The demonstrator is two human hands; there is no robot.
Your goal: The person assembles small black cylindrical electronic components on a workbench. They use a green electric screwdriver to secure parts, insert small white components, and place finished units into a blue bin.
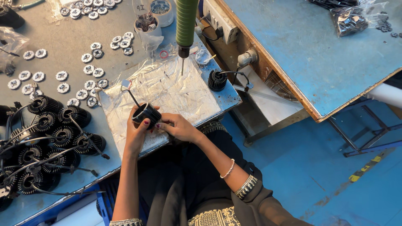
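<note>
I see bright, even overhead light with only soft, short shadows on the desk [75,37]. Glare flares off the crinkled plastic sheet [167,90], and my view bends slightly at the edges; focus is sharp throughout.

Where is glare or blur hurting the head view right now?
Head view: glare on the crinkled plastic sheet; the hanging green screwdriver looks soft at the top edge; the left hand, right hand and black finned part are sharp, evenly lit.

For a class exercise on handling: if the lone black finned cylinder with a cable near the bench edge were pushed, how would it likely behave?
The finned cylinder looks rigid, probably light metal. Standing on its flat end, it would likely slide, not roll. Its cable looks floppy and may drag.
</note>
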